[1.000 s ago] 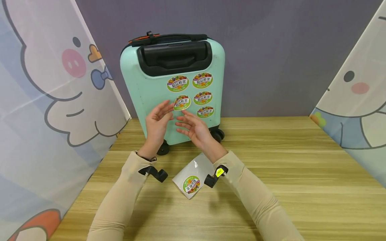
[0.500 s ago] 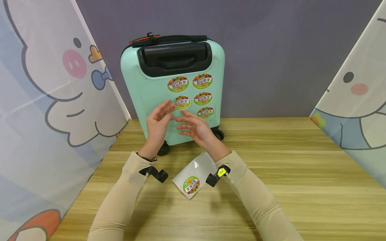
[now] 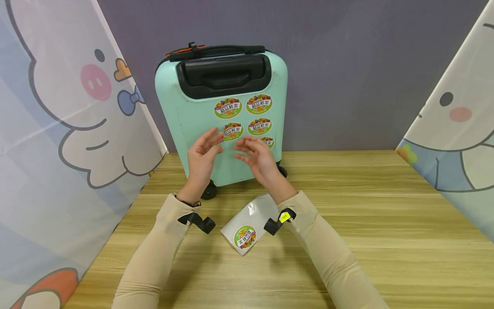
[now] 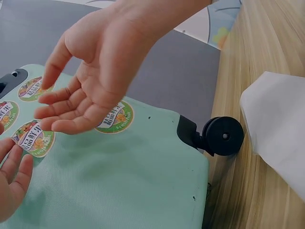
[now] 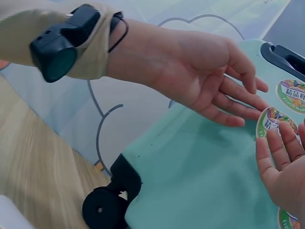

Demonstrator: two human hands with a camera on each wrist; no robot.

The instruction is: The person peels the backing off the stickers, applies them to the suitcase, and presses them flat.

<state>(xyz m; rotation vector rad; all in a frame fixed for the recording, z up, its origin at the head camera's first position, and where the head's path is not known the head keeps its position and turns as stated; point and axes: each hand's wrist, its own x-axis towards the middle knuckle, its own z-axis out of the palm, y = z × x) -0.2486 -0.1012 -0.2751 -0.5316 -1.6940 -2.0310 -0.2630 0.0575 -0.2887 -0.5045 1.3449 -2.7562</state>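
Note:
A mint-green suitcase (image 3: 191,120) stands upright with oval fruit stickers on its front. The lower-left sticker (image 3: 233,131) sits between my two hands. Its left edge meets the fingertips of my left hand (image 3: 202,158), whose fingers are stretched out with the thumb apart, as the right wrist view shows. My right hand (image 3: 263,162) hovers at the sticker's lower right, fingers loosely bent and nothing in them. In the head view it covers part of the lowest right sticker (image 3: 267,141). The left wrist view shows the right palm (image 4: 112,57) over the suitcase front.
A white backing sheet (image 3: 231,228) with one sticker (image 3: 245,237) left on it lies on the wooden table (image 3: 366,240) before the suitcase. Black wheels (image 3: 209,191) hold the suitcase up. A grey panel (image 3: 366,77) stands behind, with cartoon-printed cloths (image 3: 96,141) at the sides.
My right hand has shifted slightly right and up, drawing away from the lower-left sticker and over the lowest right one. The left hand has barely moved.

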